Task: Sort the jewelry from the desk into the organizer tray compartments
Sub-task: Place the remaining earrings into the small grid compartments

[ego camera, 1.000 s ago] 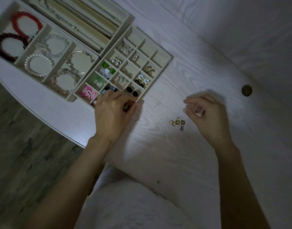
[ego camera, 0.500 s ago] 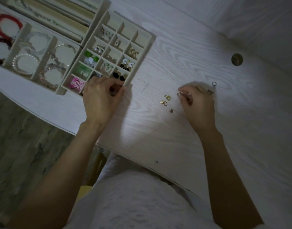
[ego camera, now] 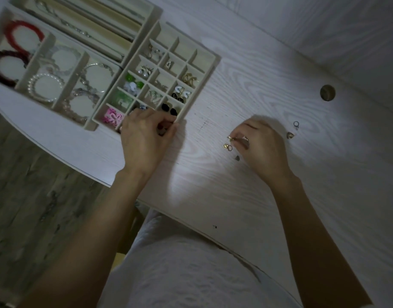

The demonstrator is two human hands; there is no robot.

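Gold earrings [ego camera: 228, 147]: two beside right hand [ego camera: 263, 150]

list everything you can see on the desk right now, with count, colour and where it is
small-compartment organizer tray: one, cream, desk's upper middle, mostly holding earrings
pink flower piece: one, near-left compartment of that tray
black round studs: two, near-right compartment
bracelet tray: one, cream, upper left
red bead bracelet: one, far-left section
white pearl bracelet: one, middle section
necklace tray: one, cream, top, with chains
small gold earrings: about two, on the white wooden desk by the right fingertips
silver ring piece: one, beyond the right hand
round cable hole: one, dark, far right
left hand: at the tray's near corner, fingers curled
right hand: pinching a small gold piece
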